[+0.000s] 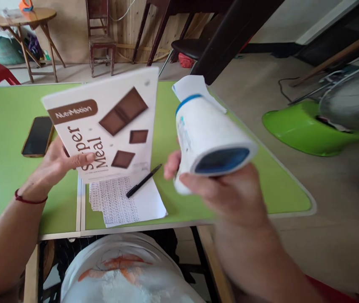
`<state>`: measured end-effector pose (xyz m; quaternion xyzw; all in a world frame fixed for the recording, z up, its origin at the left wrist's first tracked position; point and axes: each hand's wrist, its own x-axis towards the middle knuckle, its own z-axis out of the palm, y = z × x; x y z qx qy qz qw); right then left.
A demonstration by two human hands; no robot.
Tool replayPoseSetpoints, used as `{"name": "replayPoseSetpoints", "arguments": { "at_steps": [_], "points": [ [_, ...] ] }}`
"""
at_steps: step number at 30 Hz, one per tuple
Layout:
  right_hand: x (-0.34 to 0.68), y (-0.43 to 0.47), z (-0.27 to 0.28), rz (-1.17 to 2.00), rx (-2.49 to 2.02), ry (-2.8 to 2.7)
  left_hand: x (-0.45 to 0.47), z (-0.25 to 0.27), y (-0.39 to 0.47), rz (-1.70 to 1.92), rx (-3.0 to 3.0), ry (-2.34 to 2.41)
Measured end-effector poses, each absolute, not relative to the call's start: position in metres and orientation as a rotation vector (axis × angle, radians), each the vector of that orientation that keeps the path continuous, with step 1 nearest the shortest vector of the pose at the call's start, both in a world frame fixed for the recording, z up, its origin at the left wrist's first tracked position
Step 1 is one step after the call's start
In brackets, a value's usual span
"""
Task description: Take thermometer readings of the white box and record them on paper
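Note:
My left hand point(61, 162) grips the lower left side of a white NutriMotion "Super Meal" box point(125, 145), its thumb lying across the front. The box is tilted above the table, with brown chocolate pieces printed on its face. In my right hand point(239, 198) is a white handheld scanner point(206, 130) with a blue rim and a dark blue window turned toward me; my fingers wrap its handle. Scanner and box are apart. Below the box lie sheets of handwritten paper point(119, 206), partly hidden by it, and a black pen point(143, 182) rests across them.
A dark phone point(38, 136) lies on the green table point(2, 185) at the left. White paper point(193, 84) is at the table's far right edge. A dark post point(226, 38) slants up beyond it. On the floor at right stands a green plastic thing point(302, 130).

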<state>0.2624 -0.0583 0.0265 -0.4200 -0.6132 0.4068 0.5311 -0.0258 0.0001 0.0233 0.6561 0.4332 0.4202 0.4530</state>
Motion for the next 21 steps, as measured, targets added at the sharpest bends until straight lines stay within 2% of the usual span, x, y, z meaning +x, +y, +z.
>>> {"name": "replayPoseSetpoints", "arguments": {
  "at_steps": [3, 6, 12, 21],
  "points": [
    [0.289, -0.014, 0.029, 0.777, -1.107, -1.757, -0.028, 0.022, 0.004, 1.240, 1.635, 1.148],
    [0.300, 0.025, 0.007, 0.663, -1.211, -1.978, -0.028, 0.016, 0.008, 1.298, 1.649, 1.291],
    [0.301, 0.052, -0.046, 0.482, -1.426, -2.127, -0.036, -0.001, 0.018, 1.239, 1.717, 1.403],
    [0.305, 0.051, -0.054, 0.321, -1.362, -2.284, -0.048, -0.009, 0.028, 1.103, 1.798, 1.413]
  ]
}}
